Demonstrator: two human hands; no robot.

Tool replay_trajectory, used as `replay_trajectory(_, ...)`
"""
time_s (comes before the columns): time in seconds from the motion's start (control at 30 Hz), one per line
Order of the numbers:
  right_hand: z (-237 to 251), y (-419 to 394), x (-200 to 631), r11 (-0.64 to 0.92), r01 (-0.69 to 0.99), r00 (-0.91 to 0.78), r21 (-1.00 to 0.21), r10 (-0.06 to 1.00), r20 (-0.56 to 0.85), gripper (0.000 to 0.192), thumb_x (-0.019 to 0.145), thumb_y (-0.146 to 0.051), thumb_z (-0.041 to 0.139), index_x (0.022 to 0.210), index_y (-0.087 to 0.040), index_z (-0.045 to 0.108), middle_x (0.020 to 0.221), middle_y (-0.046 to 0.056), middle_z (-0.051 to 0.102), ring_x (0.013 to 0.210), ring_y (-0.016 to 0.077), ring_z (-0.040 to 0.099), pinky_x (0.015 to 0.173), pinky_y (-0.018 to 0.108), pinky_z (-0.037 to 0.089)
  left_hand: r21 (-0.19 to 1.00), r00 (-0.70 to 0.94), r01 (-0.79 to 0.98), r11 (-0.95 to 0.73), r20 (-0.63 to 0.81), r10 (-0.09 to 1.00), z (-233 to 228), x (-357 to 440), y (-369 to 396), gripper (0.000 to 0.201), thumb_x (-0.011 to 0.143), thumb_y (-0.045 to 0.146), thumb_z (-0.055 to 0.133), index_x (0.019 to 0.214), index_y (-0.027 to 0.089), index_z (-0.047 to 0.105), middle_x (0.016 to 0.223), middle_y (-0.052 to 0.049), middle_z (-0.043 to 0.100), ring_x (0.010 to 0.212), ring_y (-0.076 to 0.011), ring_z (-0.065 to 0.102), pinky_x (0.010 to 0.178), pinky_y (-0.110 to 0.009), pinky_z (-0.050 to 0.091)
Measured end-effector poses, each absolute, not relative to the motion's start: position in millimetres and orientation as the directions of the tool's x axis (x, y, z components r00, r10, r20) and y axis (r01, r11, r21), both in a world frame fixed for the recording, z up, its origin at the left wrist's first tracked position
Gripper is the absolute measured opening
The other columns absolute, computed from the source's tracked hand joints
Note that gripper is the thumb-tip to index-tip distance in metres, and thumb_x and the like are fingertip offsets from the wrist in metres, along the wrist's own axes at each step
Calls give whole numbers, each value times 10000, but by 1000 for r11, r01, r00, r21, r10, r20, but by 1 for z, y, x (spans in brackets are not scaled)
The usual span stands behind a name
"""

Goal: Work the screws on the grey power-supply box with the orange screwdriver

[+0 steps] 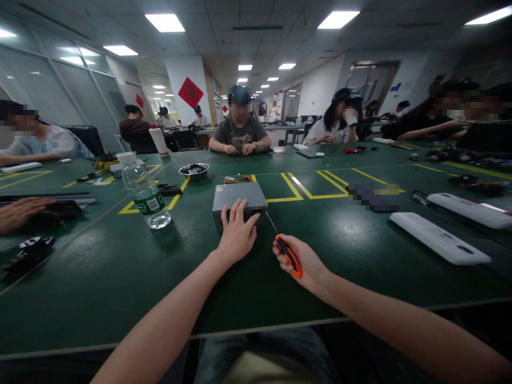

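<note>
A grey metal computer power supply unit [242, 194] sits on the green table in front of me, with coloured wires [238, 180] at its far side. My left hand [238, 232] grips its near side, the bent fingers on the top edge and the thumb toward the right corner. In my right hand [298, 261] is an orange and black screwdriver [288, 255], fingers wrapped round the handle. Its thin shaft points up and left to the unit's near right corner. Whether the tip sits in a screw is too small to tell.
A water bottle [147, 192] stands left of the unit. Behind it are a metal bowl [194, 170] of small parts and a white cup [160, 142]. White devices [440, 237] lie at right. A neighbour's hand [26, 212] rests at far left; a person [240, 128] sits opposite.
</note>
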State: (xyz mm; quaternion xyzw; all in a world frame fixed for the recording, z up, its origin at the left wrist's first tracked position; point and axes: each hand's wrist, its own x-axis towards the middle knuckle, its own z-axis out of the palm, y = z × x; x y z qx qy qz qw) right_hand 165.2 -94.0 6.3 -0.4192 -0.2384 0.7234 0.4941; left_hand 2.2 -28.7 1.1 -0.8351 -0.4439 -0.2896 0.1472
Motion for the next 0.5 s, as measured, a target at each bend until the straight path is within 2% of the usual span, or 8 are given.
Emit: replay_trajectory(0.5,0,-88,162,-391,-515,-141,-763,916,-375,236,859,-255,442,701,-116,551,586,10,533,413,36,432,323,121,297,32,438,827,-561,589,679,1,4,-30,420,757,169,499,1168,243,553,1391,-120,284,1315,-318,191,1049,-564,67)
